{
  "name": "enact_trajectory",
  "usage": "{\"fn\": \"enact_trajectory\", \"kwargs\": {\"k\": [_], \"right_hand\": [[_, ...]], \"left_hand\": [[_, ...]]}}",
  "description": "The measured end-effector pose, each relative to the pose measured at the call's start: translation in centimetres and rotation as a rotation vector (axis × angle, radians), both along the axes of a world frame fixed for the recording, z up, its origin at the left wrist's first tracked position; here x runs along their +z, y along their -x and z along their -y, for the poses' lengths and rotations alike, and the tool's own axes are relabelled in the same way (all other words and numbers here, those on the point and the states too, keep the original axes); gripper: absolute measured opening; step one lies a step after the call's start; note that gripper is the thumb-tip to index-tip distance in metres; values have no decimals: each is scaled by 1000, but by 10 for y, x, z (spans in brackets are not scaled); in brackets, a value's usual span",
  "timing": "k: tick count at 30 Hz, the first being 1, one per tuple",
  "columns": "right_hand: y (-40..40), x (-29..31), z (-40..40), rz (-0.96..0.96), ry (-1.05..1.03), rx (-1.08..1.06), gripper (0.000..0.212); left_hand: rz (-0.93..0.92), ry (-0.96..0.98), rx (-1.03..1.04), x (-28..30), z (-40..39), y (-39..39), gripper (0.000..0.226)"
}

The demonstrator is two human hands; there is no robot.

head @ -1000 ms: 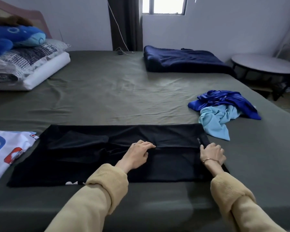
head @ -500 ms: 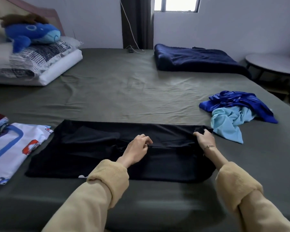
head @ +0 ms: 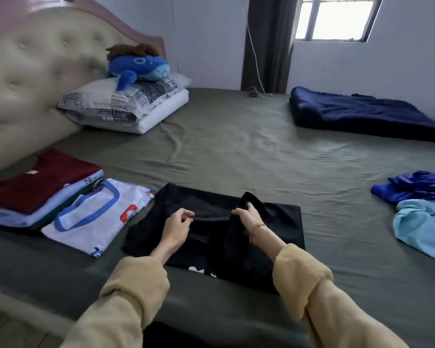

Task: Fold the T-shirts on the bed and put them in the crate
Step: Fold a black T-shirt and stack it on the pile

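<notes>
While the black T-shirt (head: 211, 232) lies at the near edge of the bed (head: 236, 156), your right hand (head: 248, 217) grips its right end, lifted and drawn over the middle. Your left hand (head: 177, 226) pinches the centre fold with curled fingers. A white T-shirt (head: 96, 217) lies just beside its left edge, next to a folded stack (head: 38, 189). Unfolded blue garments (head: 417, 209) lie well apart, right.

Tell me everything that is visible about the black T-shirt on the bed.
The black T-shirt is of thin, soft-looking cloth, partly folded, lying near the front edge of the bed. A white print shows at its near edge. The right hand grips one end and lifts it over the middle; the left hand pinches a fold at the middle. Its left edge touches a white T-shirt.
</notes>
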State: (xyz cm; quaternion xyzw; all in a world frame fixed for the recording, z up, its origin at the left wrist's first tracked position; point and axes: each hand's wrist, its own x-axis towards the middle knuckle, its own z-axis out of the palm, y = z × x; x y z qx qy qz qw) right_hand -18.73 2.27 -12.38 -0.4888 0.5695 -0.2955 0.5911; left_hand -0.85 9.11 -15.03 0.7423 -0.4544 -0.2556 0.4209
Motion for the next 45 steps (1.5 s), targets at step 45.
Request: {"fn": "enact_trajectory", "kwargs": {"k": [45], "right_hand": [[40, -17, -8, -811, 142, -191, 62]], "left_hand": [[879, -209, -348, 6, -2, 4, 52]]}}
